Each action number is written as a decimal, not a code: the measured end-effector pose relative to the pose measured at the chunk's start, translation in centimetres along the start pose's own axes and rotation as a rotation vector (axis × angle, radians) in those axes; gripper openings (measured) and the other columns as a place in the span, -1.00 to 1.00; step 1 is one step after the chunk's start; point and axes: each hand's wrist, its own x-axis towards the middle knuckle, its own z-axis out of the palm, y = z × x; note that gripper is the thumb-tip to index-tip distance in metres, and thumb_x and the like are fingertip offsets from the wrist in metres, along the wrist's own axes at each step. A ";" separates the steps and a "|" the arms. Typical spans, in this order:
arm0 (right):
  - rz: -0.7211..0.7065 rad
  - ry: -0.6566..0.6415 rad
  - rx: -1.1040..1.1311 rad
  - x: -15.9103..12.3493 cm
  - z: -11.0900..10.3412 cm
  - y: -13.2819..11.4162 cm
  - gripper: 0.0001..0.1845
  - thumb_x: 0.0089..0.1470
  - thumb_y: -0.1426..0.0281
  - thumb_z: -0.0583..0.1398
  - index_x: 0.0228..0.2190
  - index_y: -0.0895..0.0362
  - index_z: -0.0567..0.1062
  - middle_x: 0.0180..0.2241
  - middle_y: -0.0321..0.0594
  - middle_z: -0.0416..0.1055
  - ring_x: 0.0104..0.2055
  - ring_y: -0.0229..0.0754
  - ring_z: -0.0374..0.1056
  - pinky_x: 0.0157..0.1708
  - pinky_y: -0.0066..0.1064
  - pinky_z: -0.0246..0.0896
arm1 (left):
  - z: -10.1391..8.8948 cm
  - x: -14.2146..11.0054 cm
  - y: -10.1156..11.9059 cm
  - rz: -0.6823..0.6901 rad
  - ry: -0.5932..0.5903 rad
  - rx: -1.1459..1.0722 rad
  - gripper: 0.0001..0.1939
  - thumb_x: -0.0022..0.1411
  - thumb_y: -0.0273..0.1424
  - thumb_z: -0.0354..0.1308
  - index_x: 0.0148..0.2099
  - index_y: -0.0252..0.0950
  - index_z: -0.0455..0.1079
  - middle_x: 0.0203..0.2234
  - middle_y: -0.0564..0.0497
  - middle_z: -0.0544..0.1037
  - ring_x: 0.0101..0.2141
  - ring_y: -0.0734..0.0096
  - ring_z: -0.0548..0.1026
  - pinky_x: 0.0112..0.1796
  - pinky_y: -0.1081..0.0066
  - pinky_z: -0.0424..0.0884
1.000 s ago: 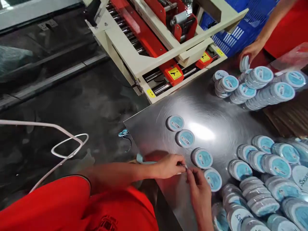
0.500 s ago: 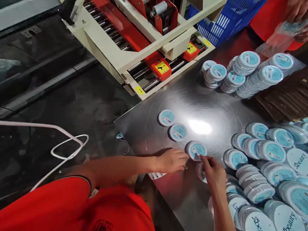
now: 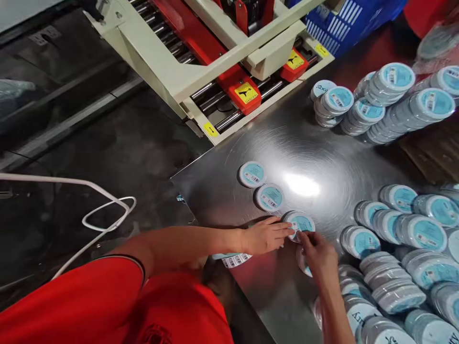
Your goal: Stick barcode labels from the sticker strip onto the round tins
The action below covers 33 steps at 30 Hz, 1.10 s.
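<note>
So the one that matters here is the round tub [image 3: 305, 222] a bit below and right of the middle of the frame, lying flat with its teal label up, and both hands are right on it. The left hand [image 3: 267, 237] comes in from the left side of the picture, fingers stretched out and loose, tips over the tub's left part next to a small white barcode sticker [image 3: 294, 226], not gripping as far as I can see. The right hand [image 3: 320, 254] reaches up from the bottom right, thumb and fingertips drawn together at the tub's lower edge; can't tell if anything's pinched in there. Honestly neither hand is nearer, and the tub's round so no long axis to speak of: it's just up and right of the left palm, up and left of the right one. Another tub [image 3: 303, 262] pokes out from behind the right hand, and two labelled tubs [image 3: 269, 197] sit up-left on the metal table [image 3: 215, 191]. Loads more at the lower right, a tub cluster [image 3: 426, 232], plus tub stacks [image 3: 397, 75] at upper right. They all look closed, contents hidden. The blue crate [image 3: 344, 28] up top: can't make out what's inside. Barcode sheet [image 3: 236, 260] peeks out below the left forearm.
</note>
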 end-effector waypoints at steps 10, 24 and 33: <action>0.119 0.190 -0.479 -1.8 -3.0 2.6 -0.30 0.12 -0.15 0.01 -0.05 0.18 0.44 -0.14 0.27 0.53 -0.13 0.34 0.51 -0.24 0.05 0.34 | 0.5 -0.1 0.4 -0.025 0.133 0.235 -0.70 0.43 -0.53 -0.02 -0.13 -0.34 0.57 0.33 -0.05 0.33 0.26 0.15 0.33 0.21 0.12 0.27; -0.087 0.083 0.383 -8.7 1.2 -3.0 -0.30 0.04 -0.11 0.21 0.10 0.02 0.46 0.07 -0.08 0.50 0.06 0.08 0.45 0.02 -0.14 0.38 | -7.1 -3.3 0.7 -0.584 0.091 -0.975 -0.67 0.34 -0.18 0.17 -0.31 -0.36 0.47 -0.46 0.04 0.56 -0.39 0.43 0.49 -0.37 0.48 0.37; 0.032 0.068 0.531 -12.7 3.0 -4.1 -0.56 0.06 -0.05 0.19 -0.42 0.07 0.55 -0.53 -0.32 0.47 -0.43 -0.16 0.38 -0.40 -0.42 0.26 | -7.4 -4.6 3.4 -0.599 -0.020 -0.995 -0.56 0.03 -0.33 0.42 0.00 -0.24 0.50 -0.08 -0.05 0.59 -0.09 0.23 0.51 -0.13 0.35 0.38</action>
